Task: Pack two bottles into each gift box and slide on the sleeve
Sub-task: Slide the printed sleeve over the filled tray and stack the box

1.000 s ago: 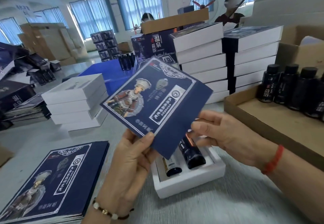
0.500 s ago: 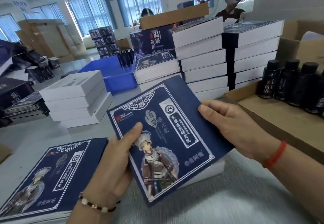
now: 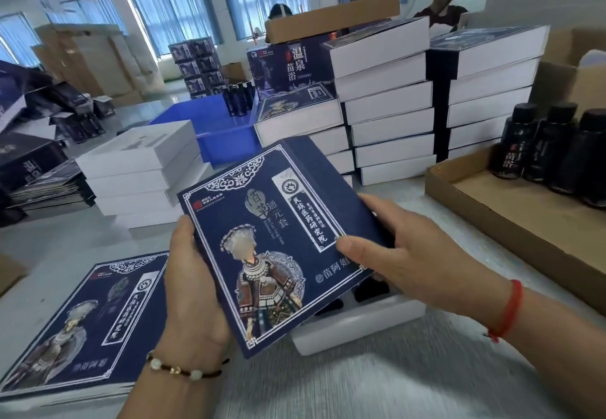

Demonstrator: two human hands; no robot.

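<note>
Grey tabletop (image 3: 410, 386) fills the lower frame; at centre the left hand (image 3: 193, 290) grips the navy sleeve (image 3: 278, 244) by its left edge, thumb on top; the right hand (image 3: 410, 254) pinches its right edge; beneath, lower centre, the white gift box (image 3: 357, 323) shows two dark bottles (image 3: 370, 290); stacked white boxes (image 3: 390, 103) fill the upper right.

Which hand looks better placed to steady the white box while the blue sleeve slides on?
Probably the right hand. It grips the sleeve on the side directly above the box. The left hand holds the sleeve's other edge, further from the box.
</note>
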